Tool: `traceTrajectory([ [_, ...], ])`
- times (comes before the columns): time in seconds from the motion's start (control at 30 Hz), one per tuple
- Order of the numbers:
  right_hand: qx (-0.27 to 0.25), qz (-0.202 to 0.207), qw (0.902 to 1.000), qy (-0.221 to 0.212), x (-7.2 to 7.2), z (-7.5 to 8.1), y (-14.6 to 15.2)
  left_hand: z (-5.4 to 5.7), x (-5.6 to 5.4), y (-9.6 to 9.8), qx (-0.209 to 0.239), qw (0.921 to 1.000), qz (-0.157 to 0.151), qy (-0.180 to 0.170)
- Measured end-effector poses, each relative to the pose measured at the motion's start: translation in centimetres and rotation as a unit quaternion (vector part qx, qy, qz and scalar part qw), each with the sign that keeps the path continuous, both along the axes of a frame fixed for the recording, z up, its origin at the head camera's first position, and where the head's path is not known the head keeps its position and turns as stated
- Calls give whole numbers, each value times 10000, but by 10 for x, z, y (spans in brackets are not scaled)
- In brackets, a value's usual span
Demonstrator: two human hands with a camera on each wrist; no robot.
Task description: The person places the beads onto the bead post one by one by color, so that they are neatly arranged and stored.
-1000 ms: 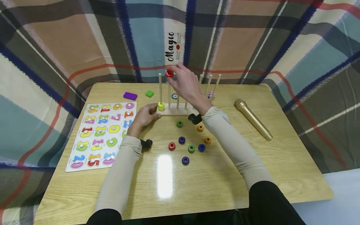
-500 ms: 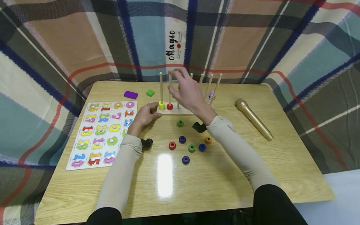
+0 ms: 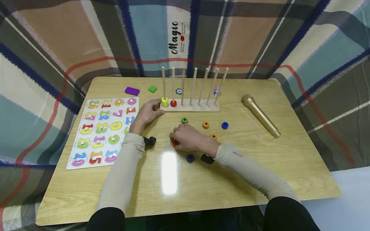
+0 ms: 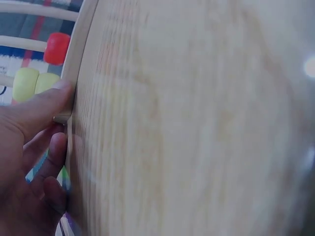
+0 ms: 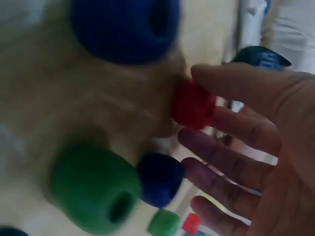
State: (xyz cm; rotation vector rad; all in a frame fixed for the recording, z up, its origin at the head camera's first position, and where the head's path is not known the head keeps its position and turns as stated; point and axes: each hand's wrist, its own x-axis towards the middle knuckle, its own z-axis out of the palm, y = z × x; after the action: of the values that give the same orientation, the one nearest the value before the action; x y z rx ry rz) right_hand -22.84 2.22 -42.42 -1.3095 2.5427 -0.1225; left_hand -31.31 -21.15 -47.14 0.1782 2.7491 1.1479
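A wooden peg rack (image 3: 192, 109) stands near the back of the table, with a row of upright pegs. Yellow beads (image 4: 25, 84) sit on its leftmost peg, and one red bead (image 3: 173, 103) is at the foot of the second. My left hand (image 3: 146, 115) grips the left end of the base, thumb on the front edge. Farther forward, my right hand (image 3: 189, 138) pinches another red bead (image 5: 193, 104) at the tabletop between thumb and index finger, its other fingers spread. Beside it the right wrist view shows a green bead (image 5: 93, 189) and blue beads (image 5: 160, 179).
A number puzzle board (image 3: 99, 131) lies at the left. Loose orange (image 3: 206, 125), green (image 3: 184, 120) and blue beads (image 3: 224, 125) lie before the rack. A gold microphone-shaped tube (image 3: 260, 115) is at right. Purple (image 3: 132, 91) and green blocks (image 3: 152, 89) lie behind the board.
The first red bead dropped down the second peg from my right hand. That hand then came forward to another red bead. A blue bead now lies farther back right. My left hand stays put.
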Motion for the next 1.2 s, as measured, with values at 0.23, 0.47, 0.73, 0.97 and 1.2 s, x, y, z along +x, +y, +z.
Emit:
traceTrajectory([
  [0.23, -800, -192, 9966, 65, -11, 16, 7, 4, -5, 1, -74, 9999, -73, 56],
  [0.47, -2497, -1275, 9577, 642, -55, 88, 11, 5, -3, 1, 33, 10000, -73, 17],
  [0.73, -2884, -1876, 9276, 1458, -99, 126, -3, 2, 0, -2, 103, 9999, 75, -89],
  [0.97, -2402, -2254, 9347, 1333, -110, 127, -7, 2, -1, 3, 59, 9998, 53, -159],
  [1.2, -2326, -2245, 9392, 1156, -108, 120, -8, 3, 1, 3, 80, 9999, 84, -93],
])
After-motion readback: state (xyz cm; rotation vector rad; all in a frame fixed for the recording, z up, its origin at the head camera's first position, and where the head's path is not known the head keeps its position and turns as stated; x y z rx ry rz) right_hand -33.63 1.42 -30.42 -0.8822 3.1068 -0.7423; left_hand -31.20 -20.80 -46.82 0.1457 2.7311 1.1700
